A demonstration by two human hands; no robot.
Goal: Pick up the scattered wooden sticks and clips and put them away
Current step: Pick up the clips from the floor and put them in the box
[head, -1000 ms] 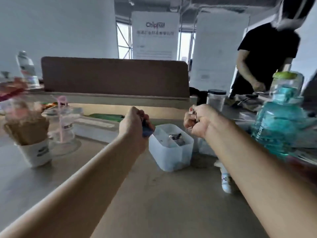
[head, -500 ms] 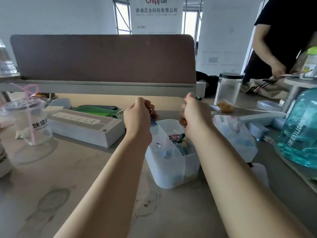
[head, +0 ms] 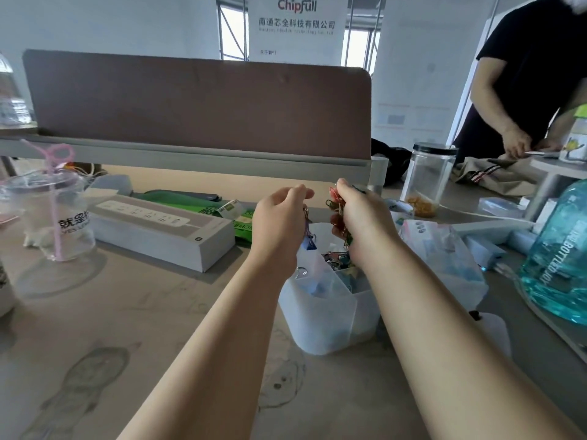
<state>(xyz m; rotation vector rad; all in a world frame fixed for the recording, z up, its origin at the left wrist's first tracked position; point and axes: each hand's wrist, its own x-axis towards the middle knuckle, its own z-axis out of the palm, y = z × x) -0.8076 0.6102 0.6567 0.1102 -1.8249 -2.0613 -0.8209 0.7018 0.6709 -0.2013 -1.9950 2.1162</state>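
Our left hand [head: 279,227] pinched a dangling blue binder clip [head: 309,242]. Our right hand [head: 365,227] clutched a bunch of coloured clips [head: 337,208]. Both hung just above the divided plastic box [head: 317,315].

Your beige desk [head: 127,312] ends at a brown divider panel [head: 197,100]. Beyond it you see white walls [head: 111,20], a Chipfull banner [head: 297,23] and daylit windows [head: 232,30].

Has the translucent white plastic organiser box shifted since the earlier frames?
No. The translucent white plastic organiser box still sits just right of the white power-strip carton.
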